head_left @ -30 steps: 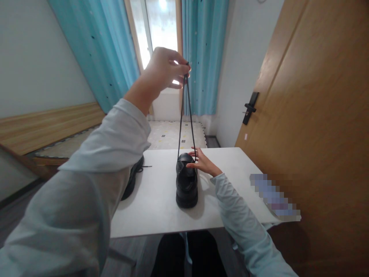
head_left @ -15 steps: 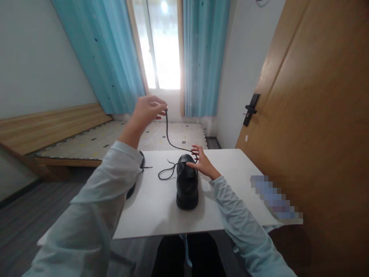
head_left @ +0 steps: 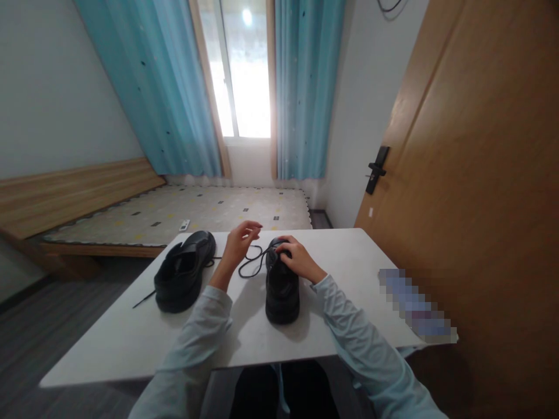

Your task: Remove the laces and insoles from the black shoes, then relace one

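A black lace-up shoe [head_left: 282, 302] stands on the white table in front of me, its heel towards me. My right hand [head_left: 299, 259] is closed over the front of its opening, with thumb and fingers at the laced part. To the left of this shoe a black shoelace [head_left: 244, 273] lies in loops on the tabletop. My left hand [head_left: 242, 240] hovers just left of the shoe's toe, its fingers loosely bent and apart; no lace shows between them. A second black shoe [head_left: 181, 276] sits left of my left forearm, its lace ends lying out on both sides.
The white table [head_left: 340, 250] carries both shoes, and a blurred flat item [head_left: 414, 305] lies at its right edge. Behind it is a bed [head_left: 209, 206] with a small white object [head_left: 184, 225] on it. A wooden door [head_left: 471, 174] stands close on the right.
My left hand has come down from high up, where it held the lace stretched upward, to beside the shoe. My right hand has closed onto the shoe's front. The left shoe is now uncovered.
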Available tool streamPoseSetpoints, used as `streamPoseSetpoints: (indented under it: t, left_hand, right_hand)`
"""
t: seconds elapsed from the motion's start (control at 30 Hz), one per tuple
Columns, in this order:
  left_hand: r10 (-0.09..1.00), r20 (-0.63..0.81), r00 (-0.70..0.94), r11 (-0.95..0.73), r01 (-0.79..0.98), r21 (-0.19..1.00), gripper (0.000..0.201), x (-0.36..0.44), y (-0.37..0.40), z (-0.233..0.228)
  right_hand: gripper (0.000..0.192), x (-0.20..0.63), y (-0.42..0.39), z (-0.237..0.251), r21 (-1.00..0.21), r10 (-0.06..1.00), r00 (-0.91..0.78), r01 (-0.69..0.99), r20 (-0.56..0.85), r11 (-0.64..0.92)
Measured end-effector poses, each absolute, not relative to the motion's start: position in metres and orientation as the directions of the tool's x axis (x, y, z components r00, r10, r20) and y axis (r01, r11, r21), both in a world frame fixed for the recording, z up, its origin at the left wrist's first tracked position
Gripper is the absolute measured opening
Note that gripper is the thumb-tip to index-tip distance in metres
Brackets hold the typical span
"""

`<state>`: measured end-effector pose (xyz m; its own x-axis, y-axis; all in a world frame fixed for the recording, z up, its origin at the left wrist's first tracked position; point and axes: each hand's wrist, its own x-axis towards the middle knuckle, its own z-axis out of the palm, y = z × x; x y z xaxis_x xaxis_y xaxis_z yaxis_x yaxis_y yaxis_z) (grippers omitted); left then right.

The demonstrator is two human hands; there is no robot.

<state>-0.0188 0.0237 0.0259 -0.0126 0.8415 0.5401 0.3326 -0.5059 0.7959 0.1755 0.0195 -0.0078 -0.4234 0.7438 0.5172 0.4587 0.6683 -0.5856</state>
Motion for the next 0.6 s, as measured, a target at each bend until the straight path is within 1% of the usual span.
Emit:
streamPoseSetpoints:
  t: [0.13,0.2,0.3,0.43,0.6]
  left_hand:
    - [0.854,0.505,0.125,-0.502,0.456,0.735,0.024,-0.023,0.022,0.009]
    - [0.855,0.492,0.166,-0.503,0.502,0.704,0.023,-0.025,0.022,0.004]
    - [0.861,0.476,0.183,-0.487,0.57,0.662,0.02,-0.029,0.022,-0.001]
    - [0.859,0.466,0.212,-0.48,0.65,0.589,0.012,-0.031,0.022,-0.006]
    - [0.845,0.464,0.267,-0.509,0.671,0.539,0.01,-0.029,0.016,-0.005]
  right_hand:
    - [0.021,0.175,0.019,-0.008,-0.57,0.736,-0.432,0.466,0.521,0.676]
    - [0.02,0.174,0.018,-0.009,-0.56,0.736,-0.433,0.477,0.521,0.677]
    - [0.019,0.173,0.019,-0.01,-0.55,0.735,-0.433,0.488,0.521,0.678]
    - [0.02,0.171,0.019,-0.011,-0.554,0.738,-0.426,0.488,0.523,0.675]
    - [0.021,0.168,0.018,-0.012,-0.558,0.748,-0.409,0.499,0.523,0.663]
